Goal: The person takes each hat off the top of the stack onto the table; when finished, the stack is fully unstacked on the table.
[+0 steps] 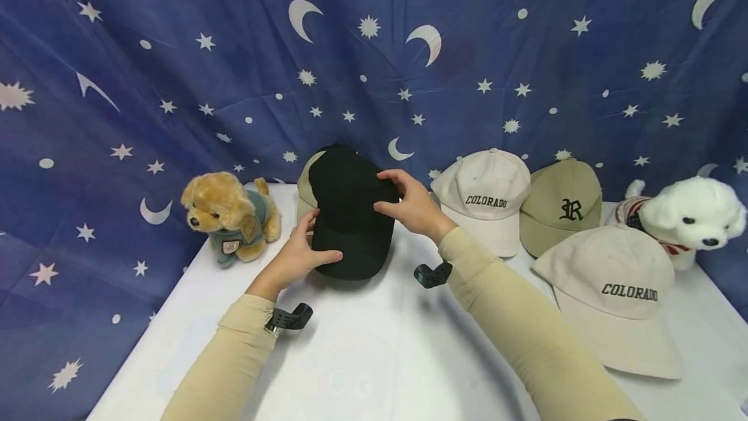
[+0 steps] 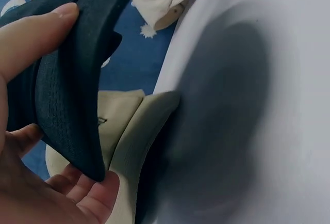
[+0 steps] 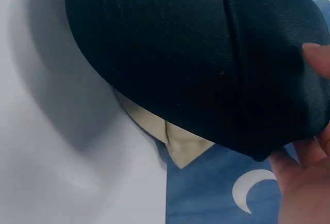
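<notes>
A plain black baseball cap (image 1: 350,197) is held off the table between both hands, brim toward me. My left hand (image 1: 294,257) grips the left side of its brim, thumb on top and fingers underneath. At the right side of the crown, my right hand (image 1: 416,205) holds the cap between thumb and fingers. Behind it stands a khaki cap (image 1: 305,190), mostly hidden in the head view. The left wrist view shows that khaki cap's brim (image 2: 149,126) on the table, below the black cap, whose shadow falls on the white surface.
Left of the caps sits a tan plush dog (image 1: 224,213). To the right are a white Colorado cap (image 1: 485,180), an olive cap with an R (image 1: 555,193), a larger-looking Colorado cap (image 1: 608,278) and a white plush dog (image 1: 695,213). A starry blue curtain (image 1: 362,70) hangs behind the white table (image 1: 350,356).
</notes>
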`<action>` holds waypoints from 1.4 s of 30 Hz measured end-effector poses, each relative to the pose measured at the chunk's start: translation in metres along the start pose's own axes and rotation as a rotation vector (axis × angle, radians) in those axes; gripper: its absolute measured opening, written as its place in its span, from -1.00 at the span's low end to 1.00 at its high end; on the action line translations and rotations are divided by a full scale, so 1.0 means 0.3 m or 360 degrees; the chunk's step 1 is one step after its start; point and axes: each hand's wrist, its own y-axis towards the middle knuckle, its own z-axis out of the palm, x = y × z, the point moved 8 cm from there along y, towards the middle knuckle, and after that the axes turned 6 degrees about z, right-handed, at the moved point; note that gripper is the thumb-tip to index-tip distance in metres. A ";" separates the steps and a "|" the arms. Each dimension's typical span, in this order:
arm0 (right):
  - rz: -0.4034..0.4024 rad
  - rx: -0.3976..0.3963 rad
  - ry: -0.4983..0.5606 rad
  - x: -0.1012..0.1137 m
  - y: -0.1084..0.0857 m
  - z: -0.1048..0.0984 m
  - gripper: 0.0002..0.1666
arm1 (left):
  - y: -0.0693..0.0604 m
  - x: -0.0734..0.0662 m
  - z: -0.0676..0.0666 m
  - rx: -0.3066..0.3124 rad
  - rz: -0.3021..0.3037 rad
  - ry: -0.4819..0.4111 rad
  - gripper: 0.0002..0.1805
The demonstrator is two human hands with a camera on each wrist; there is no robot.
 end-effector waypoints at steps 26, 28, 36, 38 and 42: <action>-0.0018 -0.0258 0.0030 -0.025 -0.160 -0.194 -0.41 | -0.004 -0.083 0.178 0.0128 0.0062 -0.0007 0.13; -0.0026 -0.0274 -0.0006 -0.023 -0.173 -0.207 -0.42 | -0.005 -0.086 0.195 0.0156 0.0078 -0.0046 0.13; -0.0019 -0.0258 -0.0079 -0.051 -0.224 -0.254 -0.44 | -0.011 -0.100 0.264 0.0230 0.0092 -0.0076 0.13; 0.0006 -0.0257 -0.0085 -0.058 -0.241 -0.263 -0.43 | -0.013 -0.106 0.280 0.0234 0.0090 -0.0061 0.13; 0.0033 -0.0282 -0.0095 -0.071 -0.272 -0.287 -0.42 | -0.015 -0.117 0.310 0.0235 0.0086 -0.0022 0.14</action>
